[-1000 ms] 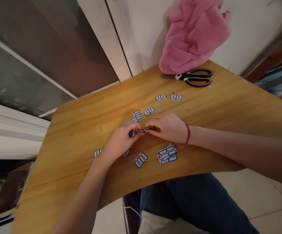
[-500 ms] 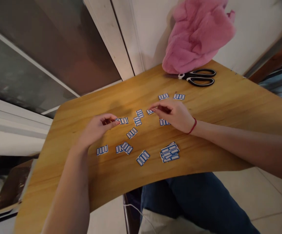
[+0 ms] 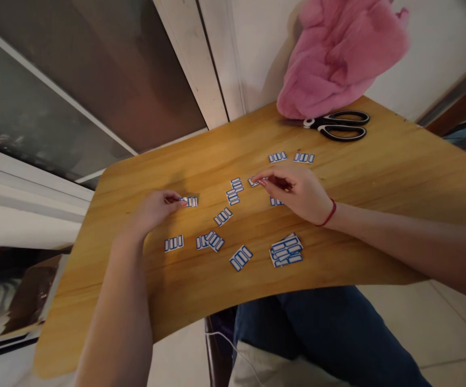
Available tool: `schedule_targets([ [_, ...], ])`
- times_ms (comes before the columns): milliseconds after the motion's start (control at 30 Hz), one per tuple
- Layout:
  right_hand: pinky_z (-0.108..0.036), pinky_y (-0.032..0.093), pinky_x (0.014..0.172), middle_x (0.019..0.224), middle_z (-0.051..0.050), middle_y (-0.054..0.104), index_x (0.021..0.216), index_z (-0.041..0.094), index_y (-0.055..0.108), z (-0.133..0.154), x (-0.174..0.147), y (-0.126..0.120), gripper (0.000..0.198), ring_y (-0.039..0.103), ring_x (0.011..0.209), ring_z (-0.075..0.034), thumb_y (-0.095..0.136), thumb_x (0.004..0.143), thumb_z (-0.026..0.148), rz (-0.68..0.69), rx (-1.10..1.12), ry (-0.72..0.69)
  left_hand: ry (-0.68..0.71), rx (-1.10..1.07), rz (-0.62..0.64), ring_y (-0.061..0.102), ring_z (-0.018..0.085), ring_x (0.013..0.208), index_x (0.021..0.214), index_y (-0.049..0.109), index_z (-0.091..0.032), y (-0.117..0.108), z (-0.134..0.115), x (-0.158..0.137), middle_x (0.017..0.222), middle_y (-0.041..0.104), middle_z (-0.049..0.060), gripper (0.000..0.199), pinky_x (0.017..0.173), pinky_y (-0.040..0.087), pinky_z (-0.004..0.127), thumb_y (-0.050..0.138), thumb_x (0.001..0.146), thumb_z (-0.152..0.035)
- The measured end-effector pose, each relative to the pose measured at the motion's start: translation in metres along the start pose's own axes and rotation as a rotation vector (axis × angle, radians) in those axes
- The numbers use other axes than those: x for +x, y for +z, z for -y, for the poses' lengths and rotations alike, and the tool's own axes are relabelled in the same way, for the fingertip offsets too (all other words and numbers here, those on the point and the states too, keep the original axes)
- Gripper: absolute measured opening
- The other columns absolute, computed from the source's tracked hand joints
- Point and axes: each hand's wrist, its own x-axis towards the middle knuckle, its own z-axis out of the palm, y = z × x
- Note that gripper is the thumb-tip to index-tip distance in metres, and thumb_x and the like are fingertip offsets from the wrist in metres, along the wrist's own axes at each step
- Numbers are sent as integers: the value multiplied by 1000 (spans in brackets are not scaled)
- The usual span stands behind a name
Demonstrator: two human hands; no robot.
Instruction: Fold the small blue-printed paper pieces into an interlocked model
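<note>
Small white cards printed with blue-edged boxes lie scattered over the wooden table (image 3: pixel 107 226). My left hand (image 3: pixel 152 212) pinches one small white card (image 3: pixel 193 202) between thumb and fingertips, at the left of the group. Thumb and index finger of my right hand (image 3: pixel 299 193), which has a red cord at the wrist, are closed at another card (image 3: pixel 251 183), partly covering it. Beneath that hand another card (image 3: pixel 275 202) is half hidden. Two overlapping cards (image 3: pixel 233 197) lie between my hands, and a single card (image 3: pixel 223 216) is just nearer to me.
Nearer the front edge are a loose pile of cards (image 3: pixel 286 251), a lone card (image 3: pixel 241 258), an overlapping pair (image 3: pixel 214 241) and another card (image 3: pixel 173 243). Black-handled scissors (image 3: pixel 337 126) lie at the back beside a pink fluffy cloth (image 3: pixel 337 59) against the wall.
My left hand has moved left with its card, away from the middle cards. My right hand stays at the same card. The whole view has shifted slightly.
</note>
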Motion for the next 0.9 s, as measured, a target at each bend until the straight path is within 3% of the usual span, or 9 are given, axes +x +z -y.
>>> schedule_targets([
  [233,-22,37,54,69,0,60,95,15,68,0,0,-1,28,49,56,-8,48,91,35,18,49,21,22,105,-126,54,17,65,75,58,-19,6,11,6,73,60,2,22,59,36,27,60,72,-41],
  [400,-20,37,49,68,-1,60,91,15,67,-4,1,-3,29,50,54,-8,49,91,37,2,101,67,-114,126,-188,57,21,79,100,54,-16,-1,11,-2,90,58,7,42,67,42,30,61,73,-47],
  [467,-20,36,48,67,-1,59,90,15,67,-7,3,-4,30,50,53,-7,50,89,39,-26,134,98,-122,138,-161,57,22,85,100,55,-16,-5,15,-14,94,57,8,42,73,43,32,62,71,-47],
  [600,-19,35,45,65,0,57,87,15,66,-10,5,-2,28,48,52,-7,52,88,40,-74,204,130,5,93,44,55,23,92,99,56,-19,1,30,-53,99,54,6,45,82,45,35,66,67,-49],
  [700,-18,36,46,63,1,54,86,14,65,-9,4,1,28,49,51,-6,51,89,38,-62,207,108,53,18,-14,53,22,98,104,55,-21,15,39,-82,105,49,6,39,88,44,36,57,75,-48],
  [900,-17,35,45,60,3,52,89,15,66,-6,0,3,28,48,50,-6,49,90,37,-21,200,75,33,-98,-100,54,20,82,81,54,-21,28,39,-106,87,54,3,24,76,44,33,58,76,-44],
])
